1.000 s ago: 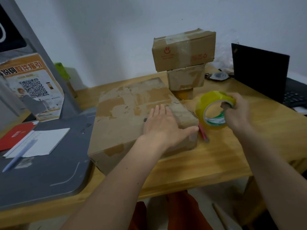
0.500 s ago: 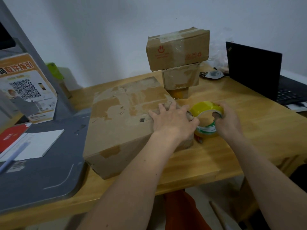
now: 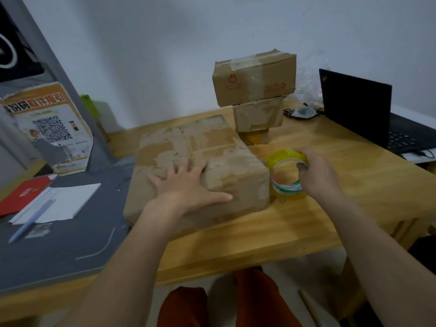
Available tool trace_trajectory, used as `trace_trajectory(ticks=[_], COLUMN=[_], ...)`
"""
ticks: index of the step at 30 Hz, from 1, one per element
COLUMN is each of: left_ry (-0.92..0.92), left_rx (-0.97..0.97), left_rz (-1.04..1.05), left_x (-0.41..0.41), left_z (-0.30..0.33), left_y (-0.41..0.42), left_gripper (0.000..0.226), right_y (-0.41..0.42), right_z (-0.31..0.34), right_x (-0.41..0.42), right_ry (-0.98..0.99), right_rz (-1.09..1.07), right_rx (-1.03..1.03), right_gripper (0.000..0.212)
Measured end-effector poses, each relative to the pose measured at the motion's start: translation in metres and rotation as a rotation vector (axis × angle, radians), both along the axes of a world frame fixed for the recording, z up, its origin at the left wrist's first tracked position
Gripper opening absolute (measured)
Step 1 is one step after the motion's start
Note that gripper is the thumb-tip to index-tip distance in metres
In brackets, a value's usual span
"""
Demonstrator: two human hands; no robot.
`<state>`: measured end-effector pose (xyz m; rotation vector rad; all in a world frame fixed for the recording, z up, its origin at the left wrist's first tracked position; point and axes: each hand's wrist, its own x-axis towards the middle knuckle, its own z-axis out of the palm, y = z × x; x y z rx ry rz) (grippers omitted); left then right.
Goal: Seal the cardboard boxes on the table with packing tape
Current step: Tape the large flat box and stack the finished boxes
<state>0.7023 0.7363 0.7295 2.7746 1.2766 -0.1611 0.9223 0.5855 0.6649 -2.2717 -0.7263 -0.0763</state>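
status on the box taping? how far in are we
Done: the top box of the stack by the wall already has clear tape across its lid.
In hand: the left hand presses flat on the large box; the right hand grips the yellow tape roll at that box's right end.
Left: no fresh strip is visible on the large box; whether the smaller box under the top one is sealed cannot be told.
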Motion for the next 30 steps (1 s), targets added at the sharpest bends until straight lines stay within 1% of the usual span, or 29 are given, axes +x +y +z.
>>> trace_trajectory(ticks=[3,7,10,12,14,17,19,20,21,22,24,25,27,28,30], left_ry=[0.014,-0.008,-0.047,-0.069,-0.1,-0.151,-0.181,-0.199,-0.224,-0.252,-0.305,-0.328,-0.362,-0.379,-0.412], left_rx=[-0.016,0.011,0.026,0.023,0.014,0.007,-0.001,-0.013,-0.029,-0.044,-0.065,-0.074,-0.088,-0.099,-0.134], left_rz=[0.113,0.13,0.134,0.131,0.129,0.128,0.136,0.142,0.145,0.147,0.161,0.171,0.188,0.191,0.195], left_x=[-0.029,-0.045,-0.051,-0.057,-0.064,-0.073,-0.079,-0.083,-0.087,-0.091,-0.098,-0.1,-0.105,-0.108,-0.112], left_z=[0.001,0.0,0.0,-0.001,-0.001,-0.002,-0.001,0.0,0.001,0.002,0.003,0.004,0.004,0.004,0.005], left_y=[0.015,0.016,0.018,0.021,0.026,0.031,0.034,0.035,0.038,0.04,0.042,0.043,0.042,0.043,0.045], left_gripper=[0.134,0.137,0.136,0.137,0.14,0.143,0.14,0.138,0.137,0.138,0.138,0.133,0.121,0.121,0.134], right_y=[0.005,0.011,0.012,0.013,0.015,0.018,0.019,0.019,0.019,0.02,0.023,0.025,0.032,0.036,0.042], right_z=[0.004,0.012,0.013,0.012,0.009,0.013,0.021,0.024,0.028,0.032,0.031,0.029,0.029,0.029,0.03], right_x=[-0.01,-0.023,-0.029,-0.034,-0.039,-0.043,-0.046,-0.047,-0.05,-0.055,-0.066,-0.074,-0.094,-0.103,-0.118], right_ry=[0.025,0.042,0.053,0.123,0.209,0.224,0.247,0.307,0.415,0.575,0.895,1.012,1.182,1.234,1.258], right_rz=[0.029,0.036,0.018,-0.013,-0.045,-0.06,-0.045,-0.023,0.009,0.05,0.17,0.233,0.337,0.375,0.442], right_rx=[-0.011,-0.002,0.066,0.125,0.168,0.208,0.318,0.416,0.538,0.657,0.832,0.894,0.969,0.991,1.016], right_gripper=[0.038,0.042,0.041,0.038,0.03,0.023,0.021,0.019,0.019,0.024,0.043,0.047,0.042,0.038,0.032])
